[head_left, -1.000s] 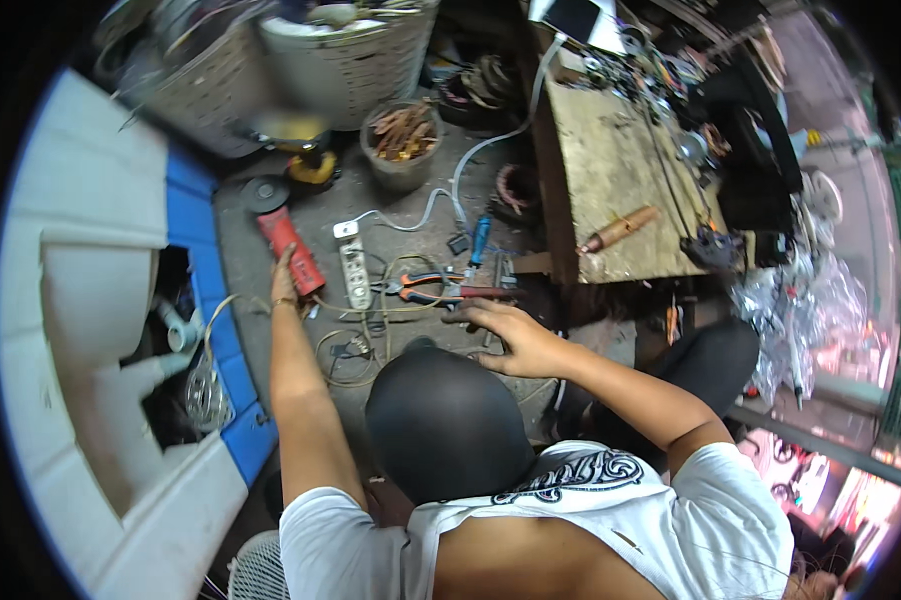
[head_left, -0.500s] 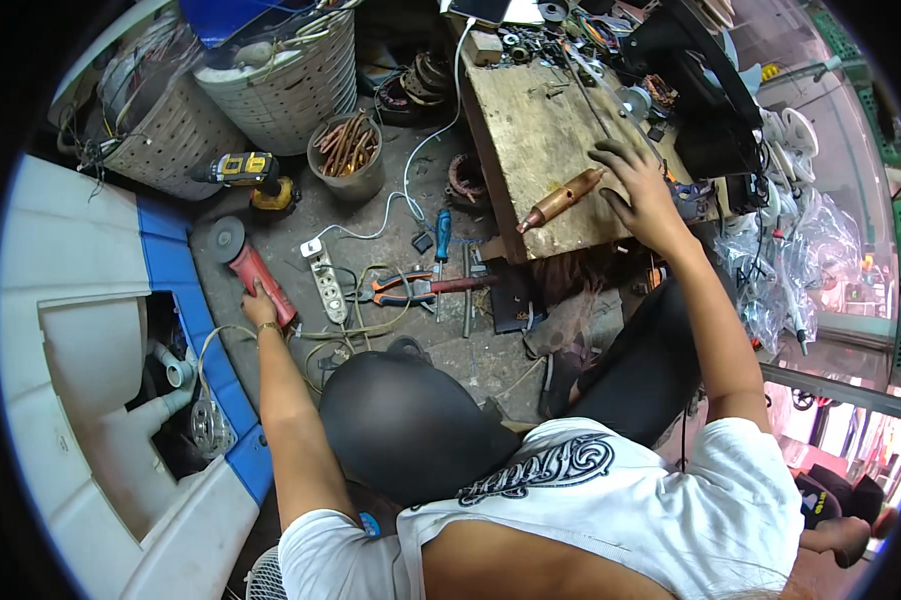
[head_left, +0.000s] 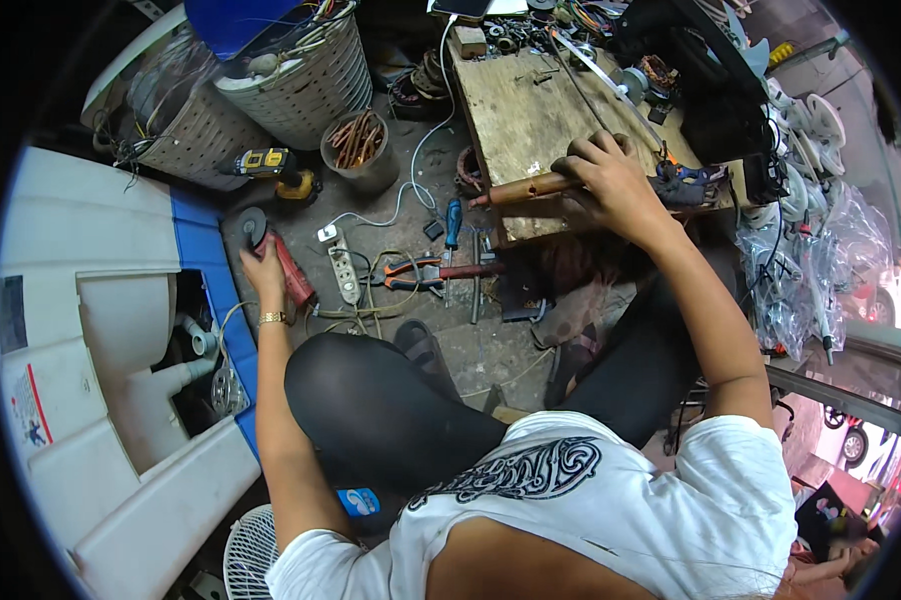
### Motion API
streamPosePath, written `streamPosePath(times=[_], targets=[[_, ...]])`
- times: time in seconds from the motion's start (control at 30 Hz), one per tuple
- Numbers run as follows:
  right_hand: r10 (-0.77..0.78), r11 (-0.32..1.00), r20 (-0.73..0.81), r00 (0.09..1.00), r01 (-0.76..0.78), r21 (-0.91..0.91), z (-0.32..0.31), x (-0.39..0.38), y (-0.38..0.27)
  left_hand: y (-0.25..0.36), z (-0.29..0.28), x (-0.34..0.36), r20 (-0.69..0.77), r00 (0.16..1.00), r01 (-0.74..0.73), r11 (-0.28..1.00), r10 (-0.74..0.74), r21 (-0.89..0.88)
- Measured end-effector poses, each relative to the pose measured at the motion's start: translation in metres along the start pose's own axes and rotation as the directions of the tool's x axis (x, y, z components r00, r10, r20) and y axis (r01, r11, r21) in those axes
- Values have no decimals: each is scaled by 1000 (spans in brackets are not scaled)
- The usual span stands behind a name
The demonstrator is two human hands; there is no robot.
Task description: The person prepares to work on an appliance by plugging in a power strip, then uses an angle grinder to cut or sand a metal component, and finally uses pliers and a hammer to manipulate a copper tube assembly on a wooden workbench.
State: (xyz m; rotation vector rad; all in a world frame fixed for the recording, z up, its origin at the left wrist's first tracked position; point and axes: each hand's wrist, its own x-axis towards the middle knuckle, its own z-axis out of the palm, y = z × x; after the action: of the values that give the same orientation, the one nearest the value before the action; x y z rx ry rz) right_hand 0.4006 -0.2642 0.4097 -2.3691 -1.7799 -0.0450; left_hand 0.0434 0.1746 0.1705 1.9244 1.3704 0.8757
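My left hand grips a red angle grinder lying on the floor at the left, its fingers near the end with the round disc. On the corner of the wooden bench, my right hand is closed around one end of a copper-coloured tube. The tube's narrow tip points left, past the bench edge. My palm and fingers hide its far end.
A yellow-black cordless drill and a bucket of copper pieces stand beyond the grinder. Between my hands lie a white power strip, orange-handled pliers, a blue screwdriver and tangled cords. Plastic-wrapped parts hang at the right.
My right hand, spread beside the tube before, has closed on it, and the tube lies more level. My left hand has slid along the grinder toward its disc. The whole view has shifted slightly.
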Motion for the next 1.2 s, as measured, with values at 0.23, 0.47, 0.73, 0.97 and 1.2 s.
streamPosePath(times=[0.23,0.47,0.73,0.97,1.2], targets=[[-177,984,-287,941,164,-69,2,-28,-4,220,-71,-46,641,689,-210,939,339,-271],[-193,967,-514,836,251,46,6,-42,-21,323,-67,-126,780,378,-623,761,498,-184],[-69,985,-401,913,126,117,44,-40,36,313,76,-186,632,551,-505,821,545,-267],[205,784,7,979,-168,597,-27,-106,46,297,92,-205,471,673,-479,822,570,-309],[-8,979,794,608,-156,130,106,-163,7,285,100,-202,533,618,-385,814,578,-436]])
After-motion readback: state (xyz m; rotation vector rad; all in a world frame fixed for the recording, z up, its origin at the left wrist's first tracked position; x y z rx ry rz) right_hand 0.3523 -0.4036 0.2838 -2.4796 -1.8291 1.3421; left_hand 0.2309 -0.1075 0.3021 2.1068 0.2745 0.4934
